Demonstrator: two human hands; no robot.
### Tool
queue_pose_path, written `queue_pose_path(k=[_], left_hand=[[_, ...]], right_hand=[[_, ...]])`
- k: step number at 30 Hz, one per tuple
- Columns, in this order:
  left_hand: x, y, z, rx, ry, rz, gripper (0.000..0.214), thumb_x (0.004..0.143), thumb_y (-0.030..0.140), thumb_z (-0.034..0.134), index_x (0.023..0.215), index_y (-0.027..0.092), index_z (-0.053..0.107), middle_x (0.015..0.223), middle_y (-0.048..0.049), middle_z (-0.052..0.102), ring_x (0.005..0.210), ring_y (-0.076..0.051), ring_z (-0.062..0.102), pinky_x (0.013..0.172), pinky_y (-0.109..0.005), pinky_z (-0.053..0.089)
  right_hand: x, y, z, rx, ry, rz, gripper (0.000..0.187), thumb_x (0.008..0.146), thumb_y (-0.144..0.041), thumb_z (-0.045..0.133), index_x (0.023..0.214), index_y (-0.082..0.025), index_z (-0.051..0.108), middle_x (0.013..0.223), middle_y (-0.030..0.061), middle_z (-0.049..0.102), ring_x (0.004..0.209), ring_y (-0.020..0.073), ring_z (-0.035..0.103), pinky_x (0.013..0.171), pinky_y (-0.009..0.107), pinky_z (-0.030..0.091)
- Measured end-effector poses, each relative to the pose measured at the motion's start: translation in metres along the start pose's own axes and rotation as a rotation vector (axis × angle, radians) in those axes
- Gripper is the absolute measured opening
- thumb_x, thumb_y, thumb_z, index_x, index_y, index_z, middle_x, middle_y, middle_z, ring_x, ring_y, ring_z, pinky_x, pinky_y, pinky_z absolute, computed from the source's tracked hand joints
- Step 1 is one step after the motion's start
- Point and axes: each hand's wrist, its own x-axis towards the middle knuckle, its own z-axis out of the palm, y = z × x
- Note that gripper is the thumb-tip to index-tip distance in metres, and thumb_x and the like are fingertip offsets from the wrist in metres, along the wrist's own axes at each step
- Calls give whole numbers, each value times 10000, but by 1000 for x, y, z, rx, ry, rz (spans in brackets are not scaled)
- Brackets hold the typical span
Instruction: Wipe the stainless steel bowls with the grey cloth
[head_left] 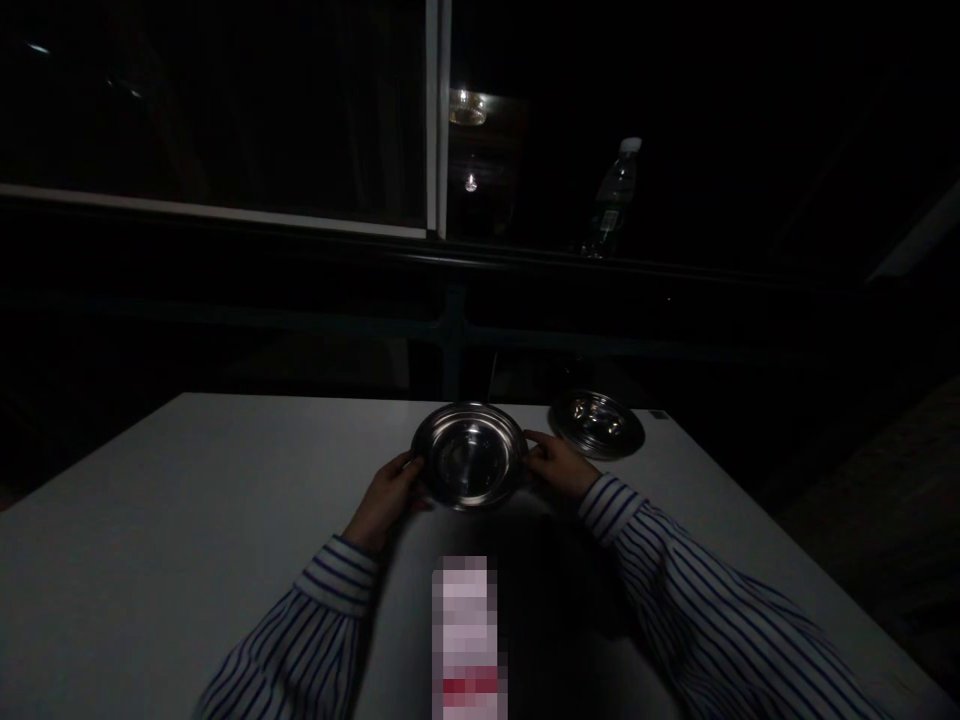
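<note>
Striped sleeves (315, 630) come in from the bottom edge on either side of a blurred pink and red patch (466, 640), which is too smeared to make out. Both forearms lie over a pale table (150, 520) that fills the lower half of the view and is dimly lit in a dark room. At the far middle of the table sits a shiny steel bowl (469, 455), round and shallow, with its open side up and tipped a little toward the camera. The left hand (386, 497) grasps the bowl's left rim, fingers curled round the edge. The right hand (556, 463) grasps the right rim in the same way, with the thumb on top. Whether the bowl rests on the table or is raised just off it cannot be told; a dark shadow spreads on the table on its near side. Just beside the right hand, farther back and to the right, a second steel dish (596, 423) lies flat near the table's far edge, apart from the bowl and touched by neither hand. Beyond the table everything is nearly black. A ledge (300, 225) runs across the back, and a clear plastic bottle (615, 195) with a white cap stands upright on it to the right. A pale upright frame (437, 120) rises from the ledge near the middle, and small lights (467, 107) glint just to its right.
</note>
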Motion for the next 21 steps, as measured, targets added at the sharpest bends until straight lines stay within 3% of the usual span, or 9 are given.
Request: queue_pose_path(k=[6, 10, 14, 17, 21], left_hand=[[18, -20, 10, 34, -10, -48, 368, 743, 329, 574, 1032, 103, 584, 735, -72, 646, 588, -151, 604, 504, -272, 496], [23, -26, 12, 66, 23, -70, 364, 750, 328, 555, 1039, 109, 583, 747, -74, 643, 592, -148, 592, 495, -267, 485], [22, -25, 15, 86, 28, -81, 394, 756, 342, 542, 1066, 102, 574, 819, -100, 653, 630, -159, 603, 524, -285, 492], [17, -22, 14, 98, 19, -66, 426, 760, 370, 544, 1090, 101, 563, 872, -112, 654, 669, -162, 610, 570, -294, 496], [-2, -15, 2, 139, 49, -24, 414, 747, 401, 571, 1031, 101, 586, 867, -99, 651, 698, -148, 598, 602, -259, 473]], right_hand=[[5, 25, 2, -34, -25, 24, 231, 750, -123, 532, 973, -132, 594, 619, -19, 619, 520, 93, 561, 488, 189, 415], [9, 34, 6, -69, -41, -4, 181, 767, -183, 539, 927, -134, 607, 775, 34, 666, 630, 119, 603, 565, 218, 451], [14, 41, 9, -125, -42, -14, 214, 791, -246, 528, 959, -140, 605, 905, 69, 669, 778, 159, 624, 649, 250, 469], [12, 42, 5, -189, -25, 8, 228, 791, -234, 517, 977, -135, 603, 828, 68, 675, 740, 166, 624, 637, 256, 460], [-10, 32, -6, -287, 43, 32, 462, 752, -157, 523, 1209, -110, 485, 763, 75, 671, 698, 182, 616, 635, 275, 434]])
